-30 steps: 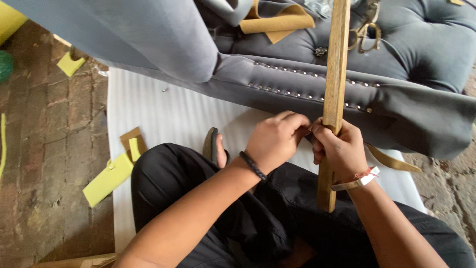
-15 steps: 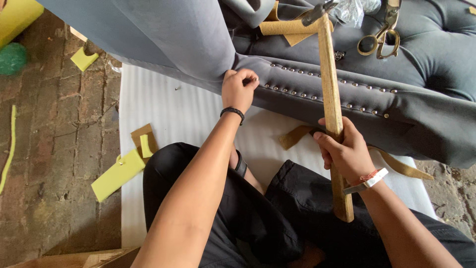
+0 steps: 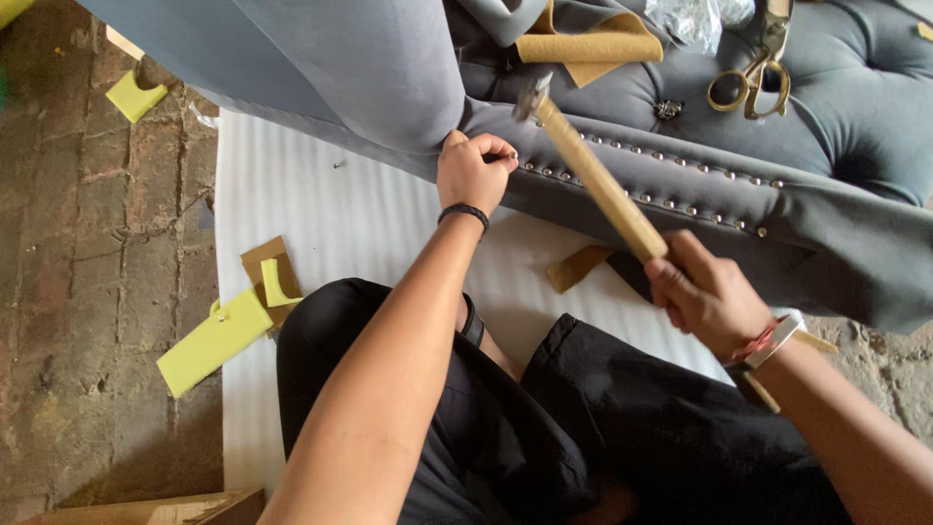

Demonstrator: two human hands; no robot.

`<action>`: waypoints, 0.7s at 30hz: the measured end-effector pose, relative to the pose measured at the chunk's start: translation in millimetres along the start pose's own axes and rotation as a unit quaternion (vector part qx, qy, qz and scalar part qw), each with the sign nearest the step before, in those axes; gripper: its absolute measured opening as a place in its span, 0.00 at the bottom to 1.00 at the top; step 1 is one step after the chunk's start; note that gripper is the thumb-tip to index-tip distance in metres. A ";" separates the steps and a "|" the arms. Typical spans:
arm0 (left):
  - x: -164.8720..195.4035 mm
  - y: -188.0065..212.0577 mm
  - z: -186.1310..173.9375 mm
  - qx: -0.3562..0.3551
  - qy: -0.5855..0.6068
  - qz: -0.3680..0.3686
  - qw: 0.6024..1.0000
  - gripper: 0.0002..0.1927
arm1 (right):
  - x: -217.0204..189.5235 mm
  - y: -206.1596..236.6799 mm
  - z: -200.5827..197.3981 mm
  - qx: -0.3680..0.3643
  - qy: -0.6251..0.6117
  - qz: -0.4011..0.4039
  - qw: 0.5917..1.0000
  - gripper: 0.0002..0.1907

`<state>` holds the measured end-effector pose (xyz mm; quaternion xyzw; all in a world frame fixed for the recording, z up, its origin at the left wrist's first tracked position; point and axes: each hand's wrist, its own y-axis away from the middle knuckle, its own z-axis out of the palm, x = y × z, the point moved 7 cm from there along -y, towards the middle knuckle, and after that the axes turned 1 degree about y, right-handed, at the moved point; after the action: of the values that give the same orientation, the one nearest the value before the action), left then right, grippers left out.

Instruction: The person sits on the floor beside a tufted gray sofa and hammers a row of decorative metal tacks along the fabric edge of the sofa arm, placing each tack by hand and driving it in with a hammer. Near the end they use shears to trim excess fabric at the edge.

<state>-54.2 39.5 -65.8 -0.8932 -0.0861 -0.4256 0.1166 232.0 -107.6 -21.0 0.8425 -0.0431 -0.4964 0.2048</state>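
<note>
— Hammer (image 3: pixel 590 175), where is it from your seat?

— I see its wooden handle running slantwise above the grey upholstered sofa (image 3: pixel 855 107), with the metal head up near the row of shiny studs (image 3: pixel 671 204) along the sofa's front edge. My right hand (image 3: pixel 708 297) is wrapped tight around the lower end of the handle, fingers fully closed on it.

— And the other hand?

— My left hand (image 3: pixel 473 173) is pressed against the sofa's edge at the left end of the stud row, just beside the hammer head. Thumb and fingers are pinched narrow on something small there; I cannot tell for sure what it is. A black band sits on that wrist.

— What lies about?

— I see scissors (image 3: pixel 750 76) with gold-coloured handles resting on the tufted seat toward the far right, well apart from both hands. A tan strip of card (image 3: pixel 588 49) lies folded on the seat above the hammer head. Under the sofa I see a white foam sheet (image 3: pixel 292 194) spread on the brick floor (image 3: pixel 87 243), and yellow foam offcuts (image 3: pixel 212 342) lie at the sheet's left edge, near my knee.
</note>
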 end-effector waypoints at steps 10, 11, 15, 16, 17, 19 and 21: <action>13.0 17.7 -9.3 0.009 -0.065 -0.118 0.991 0.04 | 17.9 -5.5 5.9 0.012 0.209 -0.079 0.975 0.14; 14.9 17.8 -10.9 0.003 -0.079 -0.125 0.989 0.04 | 19.7 -5.6 4.5 0.009 0.219 -0.069 0.973 0.14; 21.7 17.0 -14.9 -0.018 -0.105 -0.143 0.984 0.03 | 13.6 -4.4 0.3 0.023 0.220 -0.096 0.971 0.15; 22.2 16.2 -15.6 -0.024 -0.105 -0.150 0.983 0.03 | 10.5 -3.6 -0.1 0.030 0.231 -0.108 0.967 0.16; 22.3 15.5 -16.0 -0.031 -0.105 -0.158 0.981 0.03 | 7.2 -2.8 -0.6 0.038 0.242 -0.119 0.962 0.16; 22.4 15.9 -15.8 -0.044 -0.097 -0.172 0.979 0.02 | 11.5 -5.0 -0.1 0.014 0.249 -0.066 0.966 0.16; 21.6 16.2 -15.8 -0.055 -0.085 -0.184 0.978 0.02 | 6.5 -4.6 -1.6 0.022 0.236 -0.078 0.968 0.16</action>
<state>-48.3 20.8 -41.4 -0.9001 -0.2348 -0.3664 -0.0203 236.0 -104.7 -27.4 0.9409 0.0617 -0.2967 0.1512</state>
